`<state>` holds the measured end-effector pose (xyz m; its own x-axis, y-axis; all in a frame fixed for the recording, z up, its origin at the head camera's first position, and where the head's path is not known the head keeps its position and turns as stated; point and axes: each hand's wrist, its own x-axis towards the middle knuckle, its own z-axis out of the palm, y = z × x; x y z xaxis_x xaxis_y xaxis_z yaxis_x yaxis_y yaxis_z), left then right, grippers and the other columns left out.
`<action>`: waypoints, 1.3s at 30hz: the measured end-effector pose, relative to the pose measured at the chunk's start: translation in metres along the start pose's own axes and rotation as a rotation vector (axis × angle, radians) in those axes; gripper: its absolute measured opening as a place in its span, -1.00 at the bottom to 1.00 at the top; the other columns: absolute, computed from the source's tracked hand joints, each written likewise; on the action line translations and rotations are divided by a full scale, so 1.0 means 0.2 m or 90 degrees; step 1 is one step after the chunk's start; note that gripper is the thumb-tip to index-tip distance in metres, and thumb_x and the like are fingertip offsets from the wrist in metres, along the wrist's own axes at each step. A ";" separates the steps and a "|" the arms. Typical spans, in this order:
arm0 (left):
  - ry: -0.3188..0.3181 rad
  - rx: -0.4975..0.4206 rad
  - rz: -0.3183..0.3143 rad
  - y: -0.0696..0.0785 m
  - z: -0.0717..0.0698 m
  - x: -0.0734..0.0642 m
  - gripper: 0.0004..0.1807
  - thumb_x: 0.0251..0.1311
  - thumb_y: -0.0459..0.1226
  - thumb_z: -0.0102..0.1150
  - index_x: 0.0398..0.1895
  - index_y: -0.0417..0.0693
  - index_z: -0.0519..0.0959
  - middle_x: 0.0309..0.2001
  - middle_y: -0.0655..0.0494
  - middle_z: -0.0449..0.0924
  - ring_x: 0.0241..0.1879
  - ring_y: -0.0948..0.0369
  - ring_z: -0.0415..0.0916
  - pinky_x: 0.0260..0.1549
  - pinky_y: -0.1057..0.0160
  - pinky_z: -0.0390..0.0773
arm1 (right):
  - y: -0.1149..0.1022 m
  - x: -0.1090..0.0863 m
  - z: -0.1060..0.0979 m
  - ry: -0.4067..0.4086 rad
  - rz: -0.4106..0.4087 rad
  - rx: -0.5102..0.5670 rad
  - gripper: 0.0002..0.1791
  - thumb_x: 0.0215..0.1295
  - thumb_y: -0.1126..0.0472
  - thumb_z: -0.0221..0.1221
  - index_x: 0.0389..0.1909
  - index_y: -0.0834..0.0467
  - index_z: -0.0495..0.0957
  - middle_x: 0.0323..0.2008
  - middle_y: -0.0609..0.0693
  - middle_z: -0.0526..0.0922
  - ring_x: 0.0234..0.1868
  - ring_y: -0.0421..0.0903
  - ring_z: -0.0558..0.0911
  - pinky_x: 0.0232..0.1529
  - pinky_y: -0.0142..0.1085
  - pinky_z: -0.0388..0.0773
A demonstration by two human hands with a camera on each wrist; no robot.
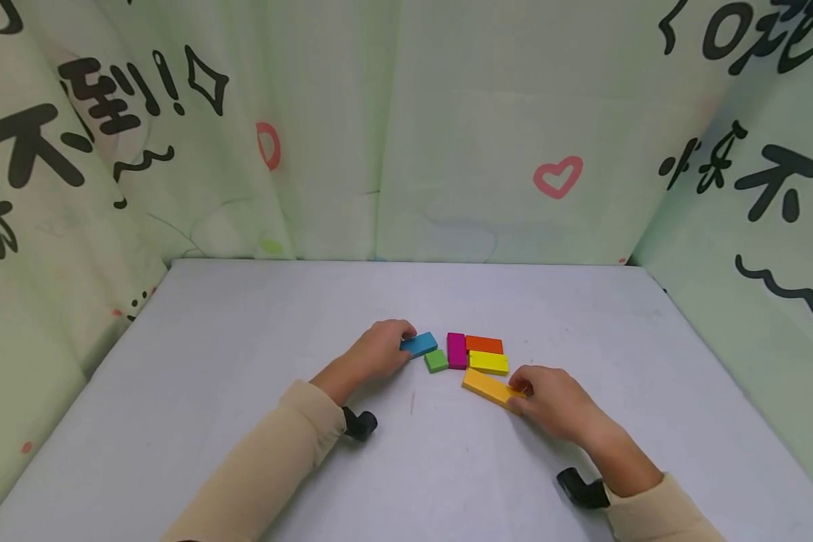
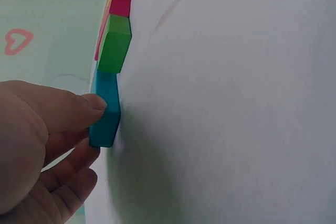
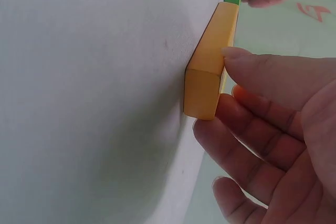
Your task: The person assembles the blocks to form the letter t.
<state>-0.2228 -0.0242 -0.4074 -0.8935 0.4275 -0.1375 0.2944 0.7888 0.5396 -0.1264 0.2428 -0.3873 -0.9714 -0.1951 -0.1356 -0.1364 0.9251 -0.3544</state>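
My left hand [image 1: 382, 348] pinches the outer end of a blue block [image 1: 420, 345], thumb on its near face in the left wrist view. A small green block [image 1: 436, 361] lies against the blue one's near side. At the right, my right hand [image 1: 554, 399] holds a long orange-yellow block [image 1: 488, 386] by its right end, thumb on one side and fingers on the other. Between the hands a magenta block [image 1: 456, 351] stands lengthwise away from me. Beside it lie an orange-red block [image 1: 484, 345] and, nearer, a yellow block [image 1: 488, 363].
The blocks sit together on a white-covered table [image 1: 278, 316], near its middle. Pale green curtains [image 1: 474, 135] with dark lettering and pink hearts surround its back and sides. Black curved pieces [image 1: 360, 425] show at both wrists.
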 end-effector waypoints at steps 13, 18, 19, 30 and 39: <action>-0.035 0.013 -0.001 -0.08 -0.06 -0.09 -0.66 0.27 -0.38 0.28 0.11 -0.17 0.57 0.02 0.02 0.59 0.04 0.13 0.49 0.13 0.14 0.48 | -0.01 -0.02 -0.01 -0.042 0.001 0.017 -0.68 0.18 0.15 0.42 -0.12 0.20 0.62 -0.32 -0.11 0.62 -0.32 -0.15 0.53 -0.19 -0.16 0.60; -0.066 0.021 0.019 -0.11 -0.09 -0.14 -0.66 0.22 -0.39 0.33 0.06 -0.17 0.58 -0.03 0.02 0.60 -0.02 0.13 0.51 0.10 0.14 0.50 | -0.02 -0.05 0.00 -0.053 -0.004 0.045 -0.62 0.14 0.11 0.45 -0.10 0.20 0.60 -0.32 -0.12 0.62 -0.33 -0.16 0.53 -0.20 -0.19 0.58; -0.071 0.020 0.018 -0.11 -0.09 -0.14 -0.66 0.21 -0.39 0.33 0.05 -0.17 0.58 -0.04 0.03 0.60 -0.03 0.13 0.51 0.10 0.14 0.50 | -0.02 -0.05 0.00 -0.055 -0.003 0.048 -0.60 0.13 0.11 0.46 -0.09 0.20 0.60 -0.31 -0.12 0.63 -0.32 -0.16 0.53 -0.19 -0.19 0.58; -0.102 -0.018 0.056 -0.09 -0.07 -0.19 -0.67 0.20 -0.40 0.33 0.05 -0.16 0.58 -0.04 0.08 0.60 -0.03 0.13 0.50 0.10 0.13 0.49 | -0.02 -0.05 0.00 -0.079 0.003 0.090 -0.51 0.07 0.10 0.50 -0.01 0.18 0.60 -0.21 -0.11 0.64 -0.31 -0.17 0.55 -0.18 -0.22 0.60; -0.114 -0.051 0.084 -0.06 -0.04 -0.19 -0.64 0.22 -0.39 0.32 0.08 -0.17 0.56 -0.02 0.09 0.59 -0.02 0.14 0.49 0.11 0.14 0.49 | 0.01 -0.06 0.01 -0.117 0.014 0.162 -0.44 0.04 0.12 0.52 0.07 0.15 0.57 -0.12 -0.11 0.62 -0.33 -0.19 0.57 -0.20 -0.29 0.59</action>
<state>-0.1945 -0.0531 -0.4027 -0.7723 0.6021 -0.2025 0.3711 0.6863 0.6255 -0.1156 0.2465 -0.3877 -0.9187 -0.2527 -0.3035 -0.0396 0.8235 -0.5659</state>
